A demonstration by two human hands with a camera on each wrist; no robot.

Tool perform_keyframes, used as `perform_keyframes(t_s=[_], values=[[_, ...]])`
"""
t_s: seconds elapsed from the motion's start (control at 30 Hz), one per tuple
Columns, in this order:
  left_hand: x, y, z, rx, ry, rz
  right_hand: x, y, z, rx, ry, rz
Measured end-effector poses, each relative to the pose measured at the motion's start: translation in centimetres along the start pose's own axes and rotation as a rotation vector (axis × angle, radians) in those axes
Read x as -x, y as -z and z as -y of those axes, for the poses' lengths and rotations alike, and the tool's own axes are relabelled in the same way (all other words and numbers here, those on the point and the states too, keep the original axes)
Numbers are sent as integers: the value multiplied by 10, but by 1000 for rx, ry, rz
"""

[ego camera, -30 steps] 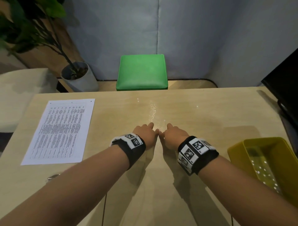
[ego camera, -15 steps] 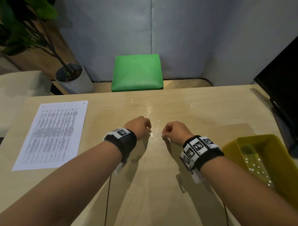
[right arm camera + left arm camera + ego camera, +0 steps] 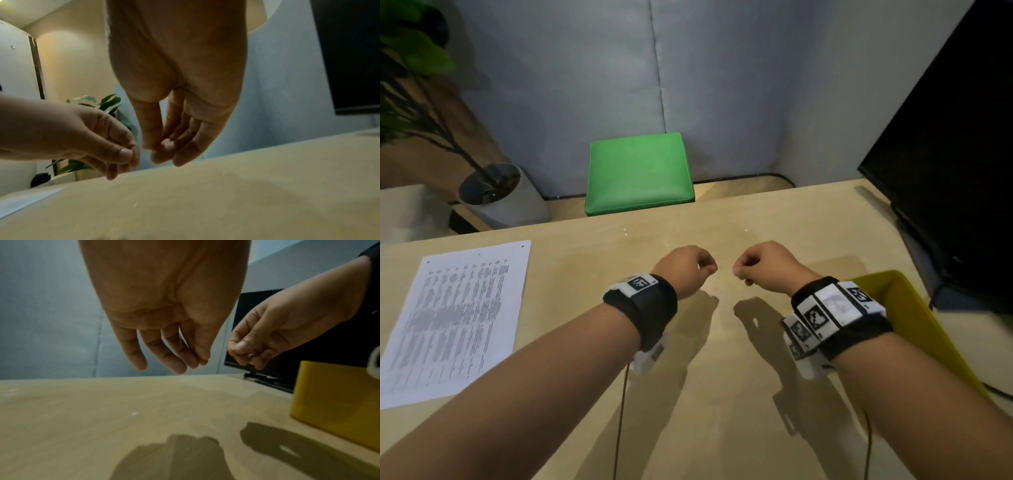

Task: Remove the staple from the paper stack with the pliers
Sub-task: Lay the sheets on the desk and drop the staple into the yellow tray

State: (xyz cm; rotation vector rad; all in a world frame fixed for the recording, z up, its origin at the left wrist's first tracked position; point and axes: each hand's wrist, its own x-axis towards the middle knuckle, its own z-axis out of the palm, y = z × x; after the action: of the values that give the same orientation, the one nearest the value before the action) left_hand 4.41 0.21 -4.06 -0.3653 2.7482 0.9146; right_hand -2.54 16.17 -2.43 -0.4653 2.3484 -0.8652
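The paper stack (image 3: 458,318), white sheets with printed text, lies flat at the table's left, also seen as a white corner (image 3: 24,201) in the right wrist view. A small dark mark sits near its far right corner. No pliers show in any view. My left hand (image 3: 688,270) and right hand (image 3: 763,265) hover side by side above the middle of the table, a short gap between them. The left hand (image 3: 164,353) hangs with loosely curled fingers and holds nothing. The right hand (image 3: 170,142) is empty too, thumb resting near its fingertips.
A yellow bin (image 3: 914,308) stands at the right, close to my right wrist. A black monitor (image 3: 945,171) fills the far right. Beyond the table's far edge are a green stool (image 3: 640,174) and a potted plant (image 3: 493,192).
Both hands have lifted off the table and moved slightly apart, fingers curling in. The head view has shifted, so the paper sits lower left.
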Motion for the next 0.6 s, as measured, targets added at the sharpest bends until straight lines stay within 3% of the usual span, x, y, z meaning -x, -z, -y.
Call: perform_keyframes(t_s=[0.23, 0.5, 0.6], values=[[3, -27, -97, -20, -219, 80, 50, 80, -34, 69, -132, -111], [5, -64, -170, -123, -337, 104, 102, 108, -95, 125, -271, -137], [2, -77, -182, -240, -358, 173, 117, 110, -115, 163, -310, -123]])
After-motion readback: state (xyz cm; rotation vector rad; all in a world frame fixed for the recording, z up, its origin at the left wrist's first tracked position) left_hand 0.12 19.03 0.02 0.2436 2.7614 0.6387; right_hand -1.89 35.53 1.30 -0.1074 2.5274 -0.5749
